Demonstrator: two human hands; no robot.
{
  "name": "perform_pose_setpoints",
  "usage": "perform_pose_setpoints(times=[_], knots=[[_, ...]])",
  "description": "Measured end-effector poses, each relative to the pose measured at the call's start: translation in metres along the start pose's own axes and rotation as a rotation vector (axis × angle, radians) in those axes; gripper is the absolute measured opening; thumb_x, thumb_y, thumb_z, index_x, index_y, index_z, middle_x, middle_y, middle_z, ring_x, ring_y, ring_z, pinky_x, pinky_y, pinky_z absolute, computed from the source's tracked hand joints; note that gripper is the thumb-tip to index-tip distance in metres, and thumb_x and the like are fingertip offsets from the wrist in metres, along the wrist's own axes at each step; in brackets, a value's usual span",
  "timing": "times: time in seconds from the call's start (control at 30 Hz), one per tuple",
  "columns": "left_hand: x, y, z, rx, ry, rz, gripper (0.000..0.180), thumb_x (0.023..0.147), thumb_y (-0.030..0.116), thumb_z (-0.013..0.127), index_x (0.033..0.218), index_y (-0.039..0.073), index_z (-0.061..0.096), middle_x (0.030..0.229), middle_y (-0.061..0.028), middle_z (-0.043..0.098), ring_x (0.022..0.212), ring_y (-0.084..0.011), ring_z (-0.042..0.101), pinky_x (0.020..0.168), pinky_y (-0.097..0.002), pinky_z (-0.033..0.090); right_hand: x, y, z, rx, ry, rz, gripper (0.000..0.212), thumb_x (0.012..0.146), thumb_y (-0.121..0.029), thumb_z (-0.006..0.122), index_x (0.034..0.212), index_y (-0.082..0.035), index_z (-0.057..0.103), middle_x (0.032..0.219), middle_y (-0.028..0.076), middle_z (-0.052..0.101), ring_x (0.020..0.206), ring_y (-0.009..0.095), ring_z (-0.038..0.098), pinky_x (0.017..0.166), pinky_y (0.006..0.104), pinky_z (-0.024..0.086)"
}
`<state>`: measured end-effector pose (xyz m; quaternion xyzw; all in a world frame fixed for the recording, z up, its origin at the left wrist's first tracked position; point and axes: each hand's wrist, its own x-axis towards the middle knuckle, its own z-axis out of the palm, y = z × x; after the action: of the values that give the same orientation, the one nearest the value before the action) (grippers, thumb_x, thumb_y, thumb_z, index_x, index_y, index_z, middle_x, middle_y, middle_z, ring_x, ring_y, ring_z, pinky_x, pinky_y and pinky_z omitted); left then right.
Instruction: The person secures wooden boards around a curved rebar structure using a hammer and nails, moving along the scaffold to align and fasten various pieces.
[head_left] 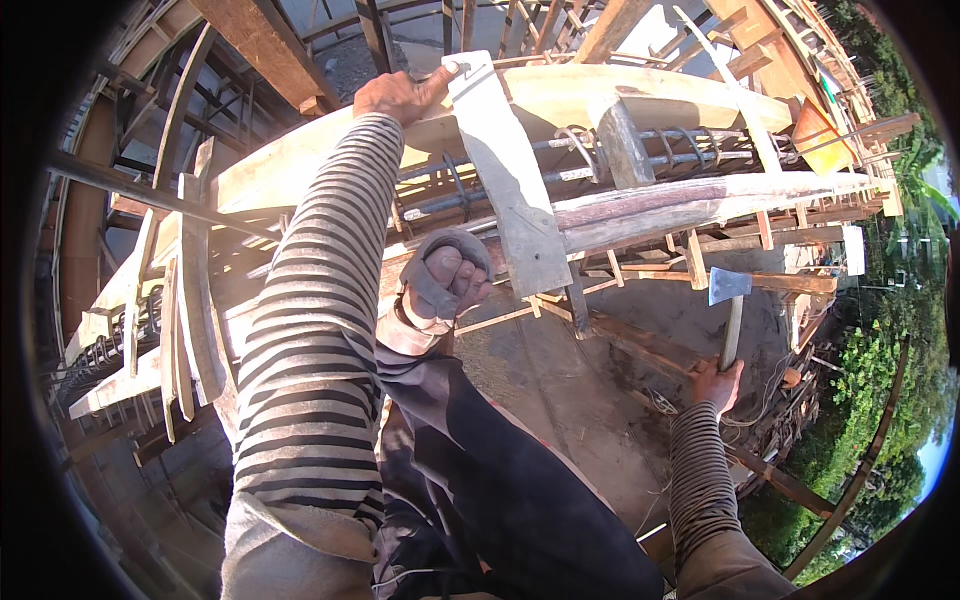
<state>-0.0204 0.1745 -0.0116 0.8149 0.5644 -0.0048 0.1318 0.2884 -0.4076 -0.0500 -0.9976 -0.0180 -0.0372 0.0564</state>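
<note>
A long pale plank (640,92) arcs across the upper part of the view, and a rougher timber (700,205) runs nearer and roughly alongside; metal bars (435,205) lie between them; a flat, pale board (510,185) bridges both, left of a grey block (622,145), its long axis crosswise to theirs, far end tilted slightly left, near end slightly right; a sandalled foot (470,280) is just left of that near end; right of the board and well apart, a hatchet (733,320) stands nearly upright, head away from the person, broad edge leftward; the right hand (718,383) is closed around its handle; the left hand (400,97) is half curled, thumb on the board's far end, its fingers' hold impossible to tell.
</note>
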Motion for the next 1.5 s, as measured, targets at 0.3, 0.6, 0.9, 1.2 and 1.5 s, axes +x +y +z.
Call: perform_pose_setpoints(times=[0.3,0.6,0.9,1.2,1.5], knots=[[0.006,0.001,0.015,-0.009,0.03,0.069,0.099,0.091,0.083,0.024,0.101,0.0,0.077,0.092,-0.0197,0.075,0.09,-0.0288,0.075,0.079,-0.0436,0.057,0.003,0.004,-0.005,-0.081,-0.068,-0.002,0.048,0.09,-0.045,0.063,0.121,-0.008,0.057,0.122,0.015,0.066,0.111,0.038,0.064,0.091,0.0515,0.05],[0.002,0.01,0.006,-0.062,-0.008,0.008,0.099,0.089,0.083,0.027,0.104,-0.001,0.076,0.094,-0.0213,0.074,0.096,-0.0292,0.073,0.082,-0.0448,0.055,-0.05,-0.082,-0.084,0.705,-0.411,-0.421,0.033,0.097,-0.03,0.07,0.106,-0.002,0.055,0.069,0.003,0.053,0.057,0.013,0.052,0.053,0.0293,0.046],[0.01,-0.001,0.022,-0.055,0.05,0.034,0.098,0.09,0.084,0.019,0.097,0.004,0.077,0.086,-0.0242,0.072,0.087,-0.0345,0.073,0.083,-0.0457,0.054,-0.086,-0.257,-0.139,0.945,-0.722,-0.719,0.027,0.101,-0.025,0.062,0.113,-0.002,0.053,0.074,-0.001,0.053,0.056,0.005,0.047,0.048,0.0218,0.038],[0.007,-0.005,0.01,-0.035,0.041,0.006,0.103,0.089,0.085,0.02,0.102,0.001,0.078,0.095,-0.0237,0.074,0.094,-0.0306,0.073,0.081,-0.0443,0.055,-0.09,-0.27,-0.126,1.017,-0.762,-0.66,0.029,0.107,-0.033,0.048,0.115,-0.005,0.049,0.079,0.0,0.053,0.058,0.007,0.051,0.048,0.0226,0.045],[0.0,0.001,0.011,-0.135,0.062,0.018,0.105,0.085,0.088,0.021,0.096,-0.001,0.078,0.087,-0.0233,0.073,0.091,-0.0343,0.073,0.082,-0.045,0.054,-0.113,-0.347,-0.122,0.72,-0.721,-1.091,0.049,0.105,-0.031,0.049,0.14,0.003,0.045,0.1,0.018,0.064,0.087,0.026,0.065,0.076,0.0381,0.052]])
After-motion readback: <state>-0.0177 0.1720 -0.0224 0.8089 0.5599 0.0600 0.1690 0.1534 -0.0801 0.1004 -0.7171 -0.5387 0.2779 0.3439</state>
